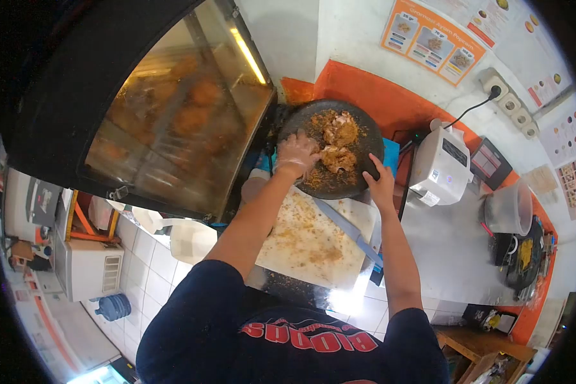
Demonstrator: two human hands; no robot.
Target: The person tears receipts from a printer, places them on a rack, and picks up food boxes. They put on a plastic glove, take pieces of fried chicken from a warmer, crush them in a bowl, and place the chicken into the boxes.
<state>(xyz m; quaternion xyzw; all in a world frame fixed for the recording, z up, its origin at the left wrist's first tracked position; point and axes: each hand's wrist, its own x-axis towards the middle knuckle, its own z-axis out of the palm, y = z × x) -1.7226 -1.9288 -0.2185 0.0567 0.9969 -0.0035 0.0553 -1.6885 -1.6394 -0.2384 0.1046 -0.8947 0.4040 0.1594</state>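
My left hand (299, 153), in a clear plastic glove, is over the left side of a round, dark stone mortar plate (294, 117). Its fingers are partly stretched out beside the crumbed fried chicken (340, 130) lying there in torn pieces; what the fingertips touch is hard to make out. Bare, my right hand (382, 182) grips the mortar plate's right rim, thumb on top. Just below the plate, a knife (347, 229) with a blue-grey handle lies across a white cutting board (301, 246) scattered with crumbs.
A glass-fronted warming cabinet (179, 121) with fried pieces stands close on the left. To the right are a white machine (440, 163), a clear plastic tub (509, 208) and a steel counter (438, 246). A cable runs to the wall sockets (509, 102).
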